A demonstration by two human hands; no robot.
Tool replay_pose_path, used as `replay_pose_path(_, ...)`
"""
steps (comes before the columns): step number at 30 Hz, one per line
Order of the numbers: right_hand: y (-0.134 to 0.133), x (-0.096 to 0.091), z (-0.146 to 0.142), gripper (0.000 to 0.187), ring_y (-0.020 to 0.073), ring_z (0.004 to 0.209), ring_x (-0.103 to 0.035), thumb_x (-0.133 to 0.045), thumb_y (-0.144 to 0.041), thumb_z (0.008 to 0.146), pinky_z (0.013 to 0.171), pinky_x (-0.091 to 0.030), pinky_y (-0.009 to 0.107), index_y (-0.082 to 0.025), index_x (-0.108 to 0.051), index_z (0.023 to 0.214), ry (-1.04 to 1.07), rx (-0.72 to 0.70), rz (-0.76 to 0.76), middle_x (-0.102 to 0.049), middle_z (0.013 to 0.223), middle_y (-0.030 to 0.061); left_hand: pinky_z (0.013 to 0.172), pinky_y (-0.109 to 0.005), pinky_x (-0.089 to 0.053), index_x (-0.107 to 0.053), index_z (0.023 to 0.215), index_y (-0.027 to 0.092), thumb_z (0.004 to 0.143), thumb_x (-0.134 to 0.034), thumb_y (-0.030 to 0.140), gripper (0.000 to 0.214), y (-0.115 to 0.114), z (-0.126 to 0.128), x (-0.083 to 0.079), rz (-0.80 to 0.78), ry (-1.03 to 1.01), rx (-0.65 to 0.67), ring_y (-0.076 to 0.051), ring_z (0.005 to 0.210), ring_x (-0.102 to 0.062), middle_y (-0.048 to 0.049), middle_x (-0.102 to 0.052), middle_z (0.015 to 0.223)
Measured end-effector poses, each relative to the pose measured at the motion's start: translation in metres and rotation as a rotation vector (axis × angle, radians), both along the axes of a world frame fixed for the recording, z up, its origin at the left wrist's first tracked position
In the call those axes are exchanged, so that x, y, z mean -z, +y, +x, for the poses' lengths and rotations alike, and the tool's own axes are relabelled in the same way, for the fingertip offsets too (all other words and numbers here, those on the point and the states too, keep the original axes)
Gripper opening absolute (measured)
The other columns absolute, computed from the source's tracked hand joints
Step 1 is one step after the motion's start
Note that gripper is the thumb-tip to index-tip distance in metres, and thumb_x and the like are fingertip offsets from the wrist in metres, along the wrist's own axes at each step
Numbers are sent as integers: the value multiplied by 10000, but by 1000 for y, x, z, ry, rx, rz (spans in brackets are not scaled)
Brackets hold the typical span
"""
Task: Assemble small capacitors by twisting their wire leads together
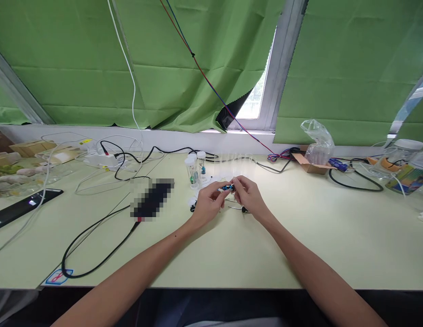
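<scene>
Over the middle of the table, my left hand [210, 203] and my right hand [248, 194] meet at the fingertips. Between them is a small shiny blue piece with a dark end [227, 187]; its exact kind is too small to make out. The left fingers pinch its blue side, and the right fingers close on the dark end. Just beyond my left hand stand clear tubes with white caps [192, 175], with small green and blue bits inside. Below the right hand lies a thin metal rod with a black knob [244, 209]. My left hand partly hides another black part [192, 208].
Left of my hands lies a blurred dark device [153, 198] on a black cable [64, 254]. A long black phone-like slab [27, 206] and a white power strip [100, 159] are farther left. At the back right are a cardboard box [311, 167] and clear jars [385, 168].
</scene>
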State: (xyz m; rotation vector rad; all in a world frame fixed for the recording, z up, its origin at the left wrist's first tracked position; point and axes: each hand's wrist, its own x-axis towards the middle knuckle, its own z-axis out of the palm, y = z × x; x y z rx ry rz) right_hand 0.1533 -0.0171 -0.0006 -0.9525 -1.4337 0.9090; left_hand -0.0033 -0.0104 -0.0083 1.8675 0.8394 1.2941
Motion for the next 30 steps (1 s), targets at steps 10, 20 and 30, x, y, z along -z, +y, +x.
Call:
replay_pose_path(10,-2,-1,0,344,75,455,-394,-524,-531,900,412,-300,215,-193,-569,860,0,-35,25,-491,629,-30,448,-189,-429,-698,1092,214,898,-585,351,263,1,0,1,60,34,13,-40,458,-502,-36,-659,879)
replay_pose_path(20,-1,0,1,380,94,473,-414,-498,-564,900,434,-307,202,-199,-571,827,-10,-12,-28,-434,519,-48,475,-197,-452,-699,1108,237,910,-574,303,243,-1,-1,0,140,98,32,-37,472,-502,-20,-618,869)
replay_pose_path(30,-2,0,1,382,95,431,-401,-474,-555,917,431,-309,206,-200,-581,824,-56,27,-36,-410,462,-62,472,-195,-443,-703,1086,237,905,-581,312,231,-1,0,2,128,97,33,-39,474,-505,-21,-625,863)
